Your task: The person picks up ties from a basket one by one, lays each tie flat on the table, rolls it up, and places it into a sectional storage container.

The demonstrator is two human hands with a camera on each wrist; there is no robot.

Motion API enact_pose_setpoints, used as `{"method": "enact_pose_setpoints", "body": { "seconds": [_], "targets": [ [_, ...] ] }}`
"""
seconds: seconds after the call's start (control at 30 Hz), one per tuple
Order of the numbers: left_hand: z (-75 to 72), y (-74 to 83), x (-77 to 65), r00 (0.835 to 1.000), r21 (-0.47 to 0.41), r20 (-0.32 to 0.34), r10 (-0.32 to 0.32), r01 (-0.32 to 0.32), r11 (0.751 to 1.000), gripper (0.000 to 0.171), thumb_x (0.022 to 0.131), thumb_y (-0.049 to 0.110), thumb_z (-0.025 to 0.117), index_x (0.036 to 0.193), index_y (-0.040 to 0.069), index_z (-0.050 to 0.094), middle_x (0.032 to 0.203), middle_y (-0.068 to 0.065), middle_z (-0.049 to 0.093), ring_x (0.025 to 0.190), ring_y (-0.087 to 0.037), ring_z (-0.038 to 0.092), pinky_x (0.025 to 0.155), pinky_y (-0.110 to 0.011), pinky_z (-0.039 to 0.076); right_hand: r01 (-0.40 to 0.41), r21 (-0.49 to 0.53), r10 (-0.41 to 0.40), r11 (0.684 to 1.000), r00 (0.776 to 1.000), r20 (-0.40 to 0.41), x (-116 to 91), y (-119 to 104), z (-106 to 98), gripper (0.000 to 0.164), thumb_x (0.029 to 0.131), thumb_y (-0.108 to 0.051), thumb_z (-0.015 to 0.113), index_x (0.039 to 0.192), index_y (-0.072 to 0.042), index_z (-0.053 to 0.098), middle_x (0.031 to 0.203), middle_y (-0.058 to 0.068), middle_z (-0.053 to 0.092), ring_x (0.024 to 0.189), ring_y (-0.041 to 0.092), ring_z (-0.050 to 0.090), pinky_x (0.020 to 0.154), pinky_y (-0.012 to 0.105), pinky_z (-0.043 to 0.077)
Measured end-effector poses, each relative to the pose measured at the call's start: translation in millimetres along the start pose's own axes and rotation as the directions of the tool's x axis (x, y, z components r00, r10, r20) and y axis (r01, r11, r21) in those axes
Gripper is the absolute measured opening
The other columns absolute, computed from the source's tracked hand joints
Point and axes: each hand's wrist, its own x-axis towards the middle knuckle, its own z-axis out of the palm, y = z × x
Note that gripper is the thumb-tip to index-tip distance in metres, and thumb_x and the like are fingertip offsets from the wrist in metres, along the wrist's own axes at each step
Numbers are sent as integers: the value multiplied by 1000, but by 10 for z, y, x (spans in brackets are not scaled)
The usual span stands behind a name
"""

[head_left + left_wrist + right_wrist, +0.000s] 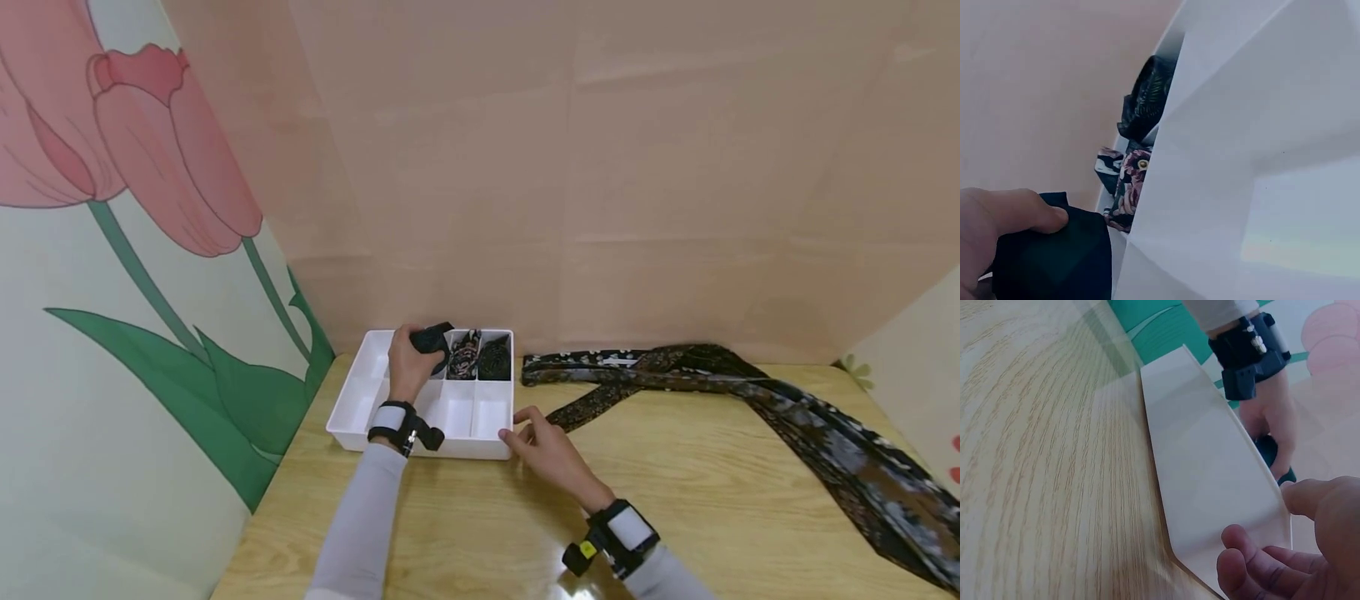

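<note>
My left hand [408,367] pinches a dark green rolled necktie [1060,256] at the back row of the white divided tray [461,450], and its thumb lies on top of the cloth. To the right of that roll, a flowered rolled necktie [464,357] and a dark leaf-patterned rolled necktie [495,358] fill separate back compartments. At the front right corner of the tray, my right hand [551,454] holds the edge. In the right wrist view its thumb is at the rim and its curled fingers are against the outer wall.
Long dark flowered neckties [810,429] lie loosely across the right side of the wooden table [675,500], one end close to the tray. A pinkish backdrop [570,208] rises just behind the tray, and a tulip-printed wall [150,358] stands left.
</note>
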Motion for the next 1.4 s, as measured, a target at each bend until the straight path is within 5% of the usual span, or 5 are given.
{"method": "enact_pose_setpoints", "body": {
  "seconds": [0.33,0.63,1.07,1.4],
  "targets": [
    [89,29,41,1000,38,-5,-6,6,999,60,78,-2,85,134,-1,60,136,-23,59,132,-41,59,116,-50,47,15,16,-15,1000,1000,12,-11,18,-5,44,105,-38,67,135,-6,58,85,7,74,65,16,60,57,30,46],
    [128,37,27,996,30,78,-53,51,998,69,81,4,85,143,1,55,143,-25,50,135,-44,55,117,-53,46,22,33,-23,999,999,33,-19,40,-10,47,106,-41,65,137,-7,55,84,6,74,65,19,60,57,29,45],
    [115,-4,-11,999,90,9,-31,30,995,67,80,5,87,139,-2,56,137,-25,62,131,-46,57,115,-54,45,24,24,-25,999,998,51,-37,42,-25,49,107,-42,63,139,-6,54,85,9,74,66,20,60,56,28,45],
    [185,-36,16,995,141,-22,-100,102,985,72,82,9,89,144,5,53,142,-24,56,132,-47,50,115,-56,42,15,18,-16,1000,997,72,-61,12,-38,47,107,-40,63,137,-5,55,86,7,74,70,22,64,58,30,49]
  ]
}}
